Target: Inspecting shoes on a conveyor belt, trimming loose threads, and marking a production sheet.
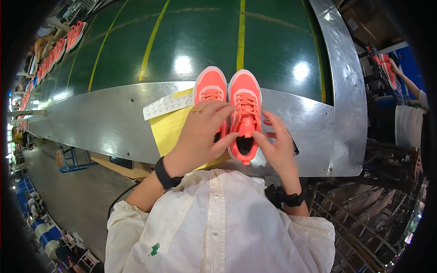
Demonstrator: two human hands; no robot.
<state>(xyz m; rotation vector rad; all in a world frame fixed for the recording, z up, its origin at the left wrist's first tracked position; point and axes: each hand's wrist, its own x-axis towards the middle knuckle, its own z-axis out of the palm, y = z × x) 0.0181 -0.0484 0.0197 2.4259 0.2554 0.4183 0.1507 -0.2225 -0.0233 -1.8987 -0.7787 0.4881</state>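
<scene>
Two coral-pink sneakers with pale soles stand side by side before me, toes pointing away. My left hand (200, 128) lies over the left sneaker (210, 83), hiding much of its laces and opening. Its fingers and thumb are spread, with their tips by the side of the right sneaker (246, 103). At that shoe's other side is my right hand (278, 144), slightly blurred, fingers and thumb apart, the thumb near the collar beside the tongue. The right sneaker's laces are threaded, and its dark inside shows. Whether the fingertips press on it I cannot tell.
Under the shoes are a yellow sheet (169, 131) and a white printed label strip (169, 105), on a metal ledge (98, 119). Beyond lies a green belt (205, 38) with yellow lines. More pink shoes (53, 52) line the far left. A wire rack (359, 214) stands right; another person's arm (406, 81) holds a shoe.
</scene>
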